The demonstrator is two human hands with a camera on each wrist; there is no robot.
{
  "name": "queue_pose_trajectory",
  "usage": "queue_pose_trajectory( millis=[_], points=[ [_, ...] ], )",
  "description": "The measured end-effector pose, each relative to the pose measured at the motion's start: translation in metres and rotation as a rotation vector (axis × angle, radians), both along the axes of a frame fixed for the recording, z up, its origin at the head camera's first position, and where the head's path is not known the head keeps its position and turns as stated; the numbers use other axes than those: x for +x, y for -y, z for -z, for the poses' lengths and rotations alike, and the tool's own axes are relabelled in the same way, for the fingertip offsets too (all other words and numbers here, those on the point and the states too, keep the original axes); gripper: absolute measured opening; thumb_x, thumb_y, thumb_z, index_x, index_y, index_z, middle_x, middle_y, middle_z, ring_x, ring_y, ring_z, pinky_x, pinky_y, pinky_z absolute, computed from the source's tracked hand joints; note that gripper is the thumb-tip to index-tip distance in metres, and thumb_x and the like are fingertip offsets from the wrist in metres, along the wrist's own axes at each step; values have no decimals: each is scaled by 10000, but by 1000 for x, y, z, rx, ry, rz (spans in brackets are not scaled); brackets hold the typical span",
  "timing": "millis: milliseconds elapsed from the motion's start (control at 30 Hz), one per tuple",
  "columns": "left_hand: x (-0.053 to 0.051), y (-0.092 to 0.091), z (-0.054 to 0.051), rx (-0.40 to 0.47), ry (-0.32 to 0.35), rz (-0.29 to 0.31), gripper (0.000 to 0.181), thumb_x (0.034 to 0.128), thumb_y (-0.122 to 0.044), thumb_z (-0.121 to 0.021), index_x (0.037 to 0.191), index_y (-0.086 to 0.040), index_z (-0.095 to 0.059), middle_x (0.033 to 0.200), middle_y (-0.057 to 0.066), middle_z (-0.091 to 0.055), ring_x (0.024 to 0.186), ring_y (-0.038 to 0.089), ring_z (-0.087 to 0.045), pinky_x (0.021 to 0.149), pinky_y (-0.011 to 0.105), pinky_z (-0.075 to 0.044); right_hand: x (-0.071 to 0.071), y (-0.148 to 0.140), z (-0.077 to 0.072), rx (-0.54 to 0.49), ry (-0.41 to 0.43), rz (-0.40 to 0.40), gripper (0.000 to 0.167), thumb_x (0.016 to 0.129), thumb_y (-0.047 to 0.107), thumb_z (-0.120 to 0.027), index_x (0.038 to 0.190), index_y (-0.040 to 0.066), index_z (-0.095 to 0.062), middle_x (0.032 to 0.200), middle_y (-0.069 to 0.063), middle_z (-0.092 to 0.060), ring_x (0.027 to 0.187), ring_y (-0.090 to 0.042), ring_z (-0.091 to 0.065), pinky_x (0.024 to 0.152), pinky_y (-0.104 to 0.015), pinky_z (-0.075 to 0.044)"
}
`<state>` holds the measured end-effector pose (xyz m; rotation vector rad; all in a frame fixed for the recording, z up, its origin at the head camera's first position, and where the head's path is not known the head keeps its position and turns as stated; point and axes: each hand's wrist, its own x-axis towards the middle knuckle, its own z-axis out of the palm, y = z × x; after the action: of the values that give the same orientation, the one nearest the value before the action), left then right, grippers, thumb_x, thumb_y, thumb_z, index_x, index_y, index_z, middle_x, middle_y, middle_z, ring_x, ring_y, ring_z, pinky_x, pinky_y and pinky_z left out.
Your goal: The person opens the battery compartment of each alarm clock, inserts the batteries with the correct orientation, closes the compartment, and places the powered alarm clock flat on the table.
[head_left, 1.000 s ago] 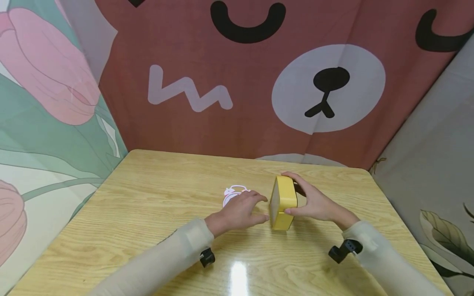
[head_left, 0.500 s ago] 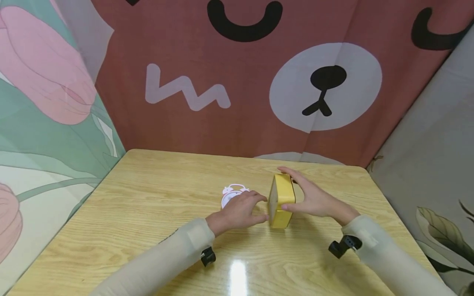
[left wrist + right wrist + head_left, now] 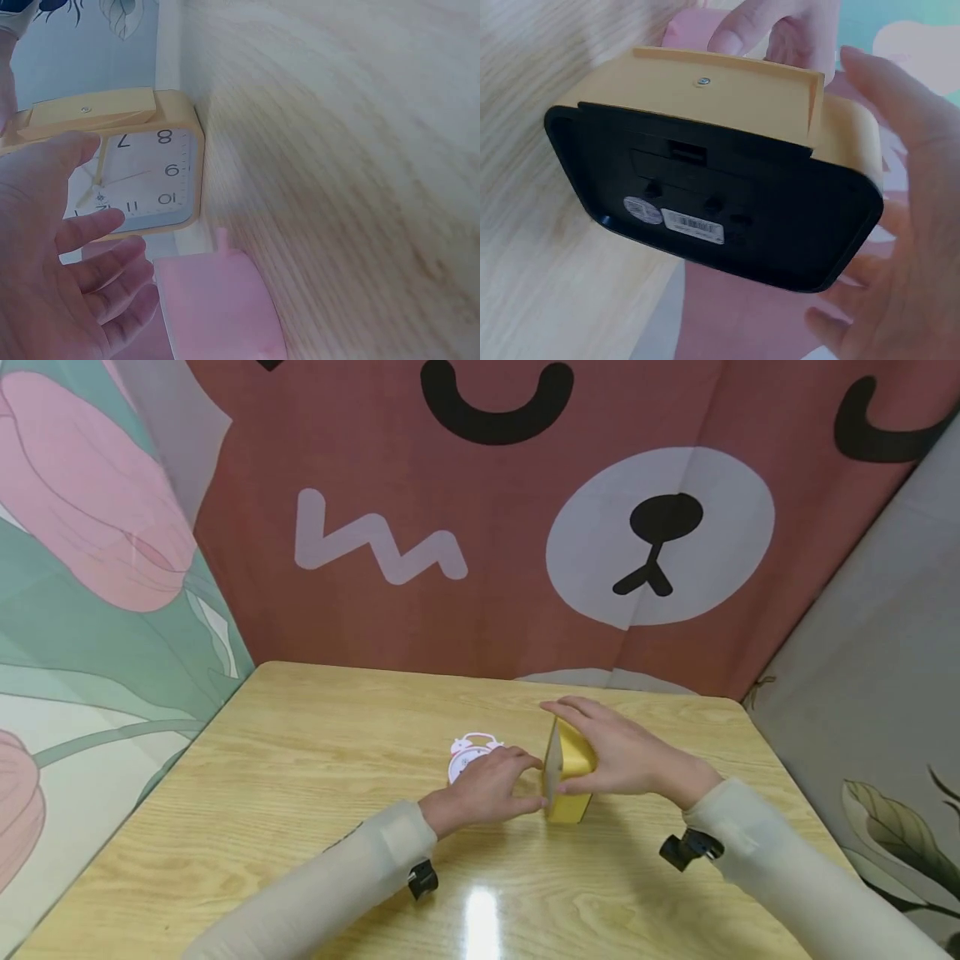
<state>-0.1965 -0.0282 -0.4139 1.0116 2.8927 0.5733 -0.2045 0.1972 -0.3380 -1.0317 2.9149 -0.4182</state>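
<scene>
A yellow desk clock [image 3: 572, 762] stands on its side on the table, its screwed base strip [image 3: 705, 90] toward me. The dial [image 3: 146, 176] faces left in the head view; the black back [image 3: 697, 191] shows in the right wrist view. Over the clock's upper end spreads my right hand [image 3: 626, 747], thumb on the near side, fingers on the far side. A gap shows between palm and clock. My left hand [image 3: 483, 787] lies near the dial with loosely bent fingers; whether it touches is unclear. Partly behind it is a pink and white twin-bell alarm clock [image 3: 463, 763].
The wooden table [image 3: 337, 735] reaches back to a brown bear-print curtain [image 3: 375, 627]. Floral cloth [image 3: 90, 635] hangs at the left, and a pale leaf-print cloth [image 3: 862, 693] at the right. A black wrist camera [image 3: 422, 880] sits under the left sleeve.
My right hand has moved left over the yellow clock's upper end, its fingers now reaching past the dial side. The left hand and both clocks stay nearly still; the view shifted slightly.
</scene>
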Motion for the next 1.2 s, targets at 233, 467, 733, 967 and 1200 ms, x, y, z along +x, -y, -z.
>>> queue_pose_trajectory(
  millis=[233, 467, 733, 967, 1200],
  points=[
    [0, -1, -2, -19, 21, -11, 539, 936, -509, -666, 1362, -181, -631, 1379, 26, -638, 1275, 204, -595, 1004, 382, -527, 0, 6, -6, 140, 8, -21, 1152, 704, 582, -851, 1614, 186, -266, 1604, -170, -356, 1448, -388, -405, 1093, -596, -427],
    [-3, -3, 0, -28, 10, 10, 545, 939, -513, -660, 1361, -170, -629, 1382, 29, -638, 1275, 202, -595, 1007, 371, -527, -2, 10, -11, 208, 24, -24, 1216, 701, 575, -865, 1611, 77, -232, 1585, -217, -384, 1443, -413, -411, 1118, -586, -406],
    [-3, -3, 0, -33, -9, 10, 530, 932, -516, -666, 1344, -184, -643, 1350, 20, -656, 1238, 194, -613, 975, 357, -537, -8, 14, -12, 183, 52, -1, 1200, 672, 491, -908, 1541, -80, -308, 1564, -247, -415, 1411, -399, -463, 1127, -540, -418],
    [-2, -2, -1, -35, 6, -1, 532, 934, -520, -664, 1351, -191, -639, 1362, 21, -650, 1249, 195, -607, 977, 360, -538, -9, 12, -8, 138, 27, -14, 1129, 659, 472, -907, 1489, -96, -392, 1487, -252, -500, 1253, -337, -567, 998, -490, -491],
    [-2, -1, 0, -32, 2, -6, 536, 930, -507, -674, 1354, -182, -633, 1369, 31, -643, 1256, 201, -603, 998, 360, -529, -8, 8, -4, 101, 0, -6, 1118, 647, 479, -907, 1481, -79, -416, 1437, -233, -549, 1125, -279, -599, 902, -436, -511]
  ],
)
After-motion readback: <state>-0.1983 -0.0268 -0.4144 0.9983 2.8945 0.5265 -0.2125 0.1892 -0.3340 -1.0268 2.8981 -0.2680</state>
